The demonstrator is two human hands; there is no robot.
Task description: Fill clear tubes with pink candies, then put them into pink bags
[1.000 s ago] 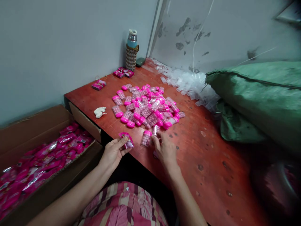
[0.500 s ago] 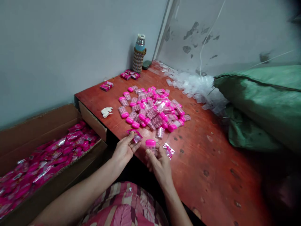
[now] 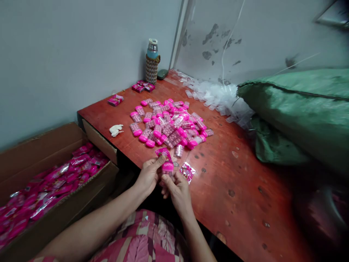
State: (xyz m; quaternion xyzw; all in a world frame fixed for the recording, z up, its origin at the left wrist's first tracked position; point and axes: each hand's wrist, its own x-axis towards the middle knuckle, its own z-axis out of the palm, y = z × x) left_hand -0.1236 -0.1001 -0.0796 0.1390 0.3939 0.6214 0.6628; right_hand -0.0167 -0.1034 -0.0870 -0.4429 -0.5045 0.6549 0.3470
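Note:
Over the table's front edge, my left hand [image 3: 149, 175] pinches a pink printed wrapper [image 3: 164, 154] between thumb and fingers. My right hand [image 3: 178, 187] is closed on a small clear candy box [image 3: 167, 169] with a bright pink cap, its cap end up against the wrapper. The two hands nearly touch, and the lower part of the box is hidden by my fingers. Just right of my right hand lies a silver and pink sachet [image 3: 187, 171]. Beyond the hands spreads a heap of similar pink-capped boxes [image 3: 171, 127] filled with small pink balls.
A cardboard carton [image 3: 100, 182] of filled pink packets [image 3: 54, 182] stands at the left. On the red table [image 3: 231, 218] are a crumpled white scrap [image 3: 116, 130], pink packs [image 3: 115, 100], a bottle in a knitted sleeve [image 3: 152, 65] and clear plastic pieces [image 3: 218, 96]. A green sack [image 3: 297, 94] bulges at right.
My hands have come together. The wrapper in my left hand has moved right and now meets the capped end of the box in my right hand. The view has shifted slightly right.

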